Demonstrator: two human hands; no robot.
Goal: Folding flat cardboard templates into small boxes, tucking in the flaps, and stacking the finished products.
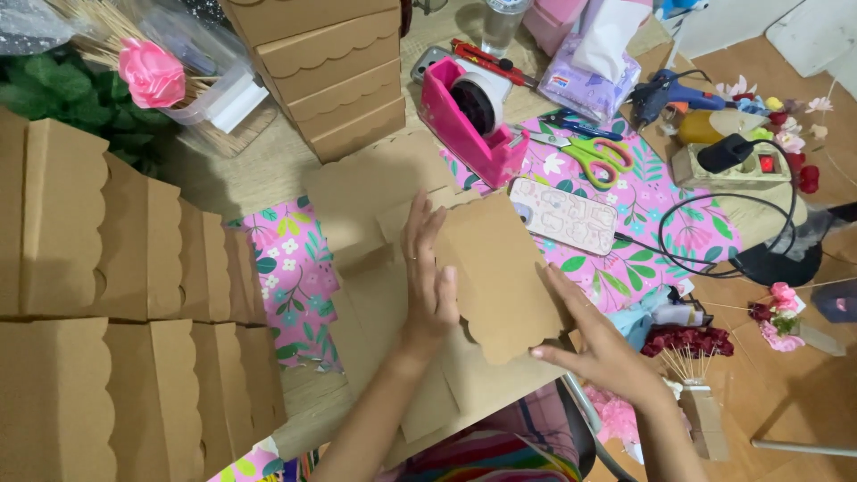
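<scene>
A flat brown cardboard box blank (384, 192) with scalloped edges lies on the table in front of me. One scalloped flap (500, 268) is raised between my hands. My left hand (428, 277) presses flat against the flap's left side, fingers together and pointing away from me. My right hand (598, 344) holds the flap's lower right edge, with the thumb under its scalloped rim.
Folded brown boxes (107, 295) are stacked at the left and more (326, 67) at the back. A pink tape dispenser (473, 120), green scissors (598, 156), a phone (564, 214), a glue gun (669, 94) and a black cable (714, 259) lie on floral paper at the right.
</scene>
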